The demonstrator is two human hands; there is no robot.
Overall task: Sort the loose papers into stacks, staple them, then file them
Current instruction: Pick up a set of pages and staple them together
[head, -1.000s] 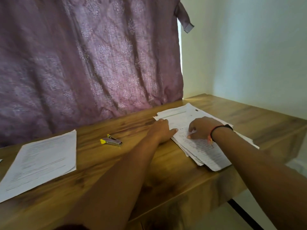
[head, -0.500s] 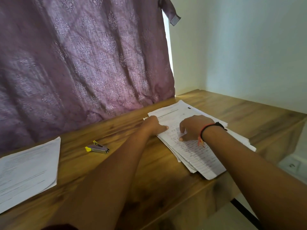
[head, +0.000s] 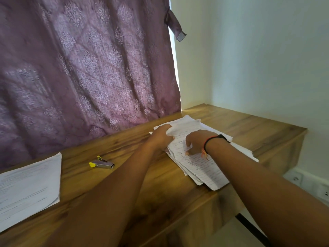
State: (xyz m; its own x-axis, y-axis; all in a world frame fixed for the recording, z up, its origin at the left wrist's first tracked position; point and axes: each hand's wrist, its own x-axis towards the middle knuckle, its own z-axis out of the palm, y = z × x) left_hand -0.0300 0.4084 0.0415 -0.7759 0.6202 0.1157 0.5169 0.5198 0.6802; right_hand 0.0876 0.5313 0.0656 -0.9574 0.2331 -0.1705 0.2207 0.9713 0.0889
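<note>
1. Step in hand, by judgement: sorting, with the top sheets being peeled off the pile (head: 201, 163) for a stack. No stapling or filing visible yet.
2. Pile: right of the stapler (head: 102, 164) and well apart from it, on the desk (head: 160, 193), near corner at or just over the front edge.
3. Left hand (head: 161, 138): on the pile's side nearest the stapler, fingers curled over the edge, thumb on top, paper buckled in the grip.
4. Right hand (head: 197, 142): farther right of the stapler, fingers bent, tips and thumb down on the top sheet. Pinch or plain press, cannot tell.
5. To do well: pin the lower sheets flat with the right hand and lift only the top ones with the left. Slide, no yanking, since thin paper is likely to crease or tear at the buckle.
6. Mind the front edge: a pull toward the body risks dragging loose sheets off the desk.
7. Look of the pile: white lined sheets, handwritten, many layers, edges fanned and ragged, corners out of line. Probably limp, light and quick to shift.
8. Left of the stapler, well apart: a neater stack (head: 30, 186) of white printed sheets, a likely home for matching pages.
9. Stapler: small, silvery, yellow-tipped, lying untouched between the two heaps.
</note>
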